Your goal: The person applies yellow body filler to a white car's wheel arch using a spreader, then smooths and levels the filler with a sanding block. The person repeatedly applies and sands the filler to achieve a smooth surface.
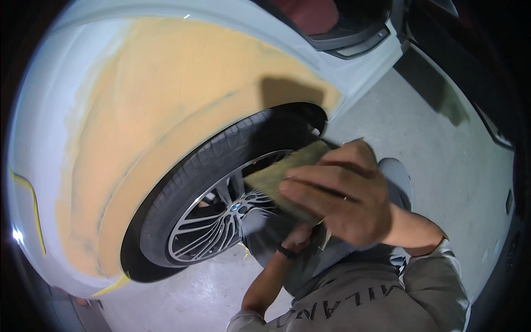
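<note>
My right hand is raised in front of the wheel, its fingers closed on an olive-coloured sheet of sandpaper. The sheet is slightly blurred, and whatever backs it is hidden. Lower down, near my knee, is my left hand, with a dark band on its wrist. My right hand covers its fingers, so its grip does not show. Beside it a small pale edge shows, too little to name. A white car's rear body panel carries a wide tan patch of filler with grey streaks along the wheel arch.
The tyre and multi-spoke wheel rim sit under the arch. Yellow tape marks the panel's lower edge. An open car door stands at the right. The floor is grey. My bent legs are close to the wheel.
</note>
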Demonstrator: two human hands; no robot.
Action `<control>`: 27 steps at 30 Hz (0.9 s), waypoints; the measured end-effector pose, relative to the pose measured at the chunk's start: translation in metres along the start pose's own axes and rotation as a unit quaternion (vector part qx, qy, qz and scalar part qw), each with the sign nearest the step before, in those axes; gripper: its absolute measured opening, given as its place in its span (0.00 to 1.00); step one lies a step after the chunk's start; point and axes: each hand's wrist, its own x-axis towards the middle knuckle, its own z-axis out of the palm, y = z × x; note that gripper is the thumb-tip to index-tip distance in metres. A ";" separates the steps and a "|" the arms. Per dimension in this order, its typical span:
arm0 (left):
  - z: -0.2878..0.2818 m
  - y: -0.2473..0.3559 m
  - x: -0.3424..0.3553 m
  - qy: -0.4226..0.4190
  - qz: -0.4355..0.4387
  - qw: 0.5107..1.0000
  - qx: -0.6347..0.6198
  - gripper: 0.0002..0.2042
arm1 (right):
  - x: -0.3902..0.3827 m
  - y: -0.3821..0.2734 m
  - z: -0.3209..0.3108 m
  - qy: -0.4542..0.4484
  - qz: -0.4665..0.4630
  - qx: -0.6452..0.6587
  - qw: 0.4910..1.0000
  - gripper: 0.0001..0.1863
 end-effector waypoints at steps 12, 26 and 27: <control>0.007 -0.015 -0.047 -0.029 -0.036 0.974 -0.220 0.39 | -0.112 0.076 0.019 0.116 0.250 0.017 0.961 0.25; -0.031 -0.068 -0.075 0.088 -0.070 0.977 -0.180 0.30 | 0.038 0.051 0.093 0.379 0.257 0.056 0.887 0.28; -0.036 -0.070 -0.075 0.119 -0.097 0.975 -0.159 0.28 | 0.039 0.047 0.092 0.361 0.260 0.060 0.893 0.26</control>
